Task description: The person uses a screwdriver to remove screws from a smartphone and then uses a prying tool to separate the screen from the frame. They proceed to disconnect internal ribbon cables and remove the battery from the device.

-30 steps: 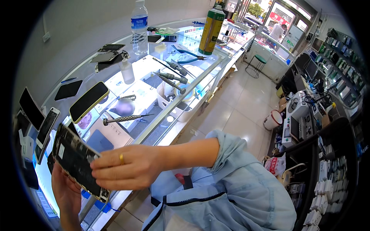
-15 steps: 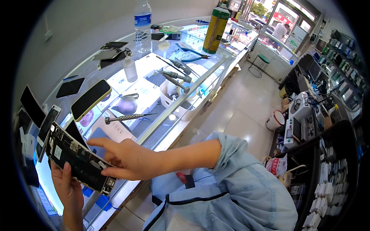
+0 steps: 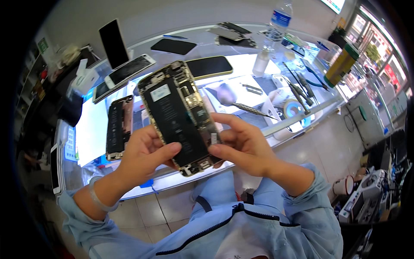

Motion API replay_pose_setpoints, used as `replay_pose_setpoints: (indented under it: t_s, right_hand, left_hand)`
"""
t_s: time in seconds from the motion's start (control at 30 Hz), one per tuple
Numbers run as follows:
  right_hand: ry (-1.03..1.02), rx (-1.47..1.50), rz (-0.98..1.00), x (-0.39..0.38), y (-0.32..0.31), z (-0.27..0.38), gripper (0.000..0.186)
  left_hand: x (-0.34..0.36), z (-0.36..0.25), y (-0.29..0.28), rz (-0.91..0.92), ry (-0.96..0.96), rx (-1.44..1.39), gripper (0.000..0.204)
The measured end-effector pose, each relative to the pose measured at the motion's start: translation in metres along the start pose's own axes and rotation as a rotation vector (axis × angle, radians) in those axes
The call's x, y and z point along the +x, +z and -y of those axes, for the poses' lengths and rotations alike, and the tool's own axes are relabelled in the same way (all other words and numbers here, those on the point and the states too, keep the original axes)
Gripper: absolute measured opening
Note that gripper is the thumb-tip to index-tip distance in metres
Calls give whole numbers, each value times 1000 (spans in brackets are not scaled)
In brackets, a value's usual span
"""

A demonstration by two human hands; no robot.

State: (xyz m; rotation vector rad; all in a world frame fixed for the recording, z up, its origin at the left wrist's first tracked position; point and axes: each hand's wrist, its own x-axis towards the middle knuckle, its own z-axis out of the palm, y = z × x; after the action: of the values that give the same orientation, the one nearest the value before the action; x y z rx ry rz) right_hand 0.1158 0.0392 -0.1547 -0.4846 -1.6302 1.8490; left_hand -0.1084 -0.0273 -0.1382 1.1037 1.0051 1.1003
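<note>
Both my hands hold an opened smartphone body [image 3: 170,118], tilted above the counter's near edge. Its inside faces me, showing a long black battery with a white label, a circuit board along the right side and a gold-coloured frame. My left hand [image 3: 148,149] grips the lower left edge, thumb on the battery's lower end. My right hand [image 3: 246,146] pinches the lower right edge, its thumb near a small white label. A second opened phone body [image 3: 115,129], with a black battery and a pinkish frame, lies on the counter beyond my left hand.
The lit glass counter [image 3: 97,108] bears a white phone [image 3: 131,69], a yellow-edged phone [image 3: 211,67], a precision screwdriver [image 3: 252,109], pliers [image 3: 317,77] and a small clear bottle [image 3: 261,62]. A water bottle [image 3: 280,26] and a green-yellow can [image 3: 343,67] stand farther back.
The view has swung left. The phone body is now upright in front of me, held in both hands; before, my left hand supported it while my right hand's forefinger stuck out over it.
</note>
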Motion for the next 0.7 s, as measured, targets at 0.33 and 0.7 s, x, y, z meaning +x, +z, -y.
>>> replay_pose_setpoints:
  t_s: [0.33, 0.7]
  right_hand:
    - [23, 256, -144, 28, -52, 31, 45]
    - [40, -117, -331, 159, -71, 32, 39]
  left_hand:
    - [-6, -8, 3, 157, 3, 356, 36]
    - [13, 3, -25, -81, 619, 1590, 39]
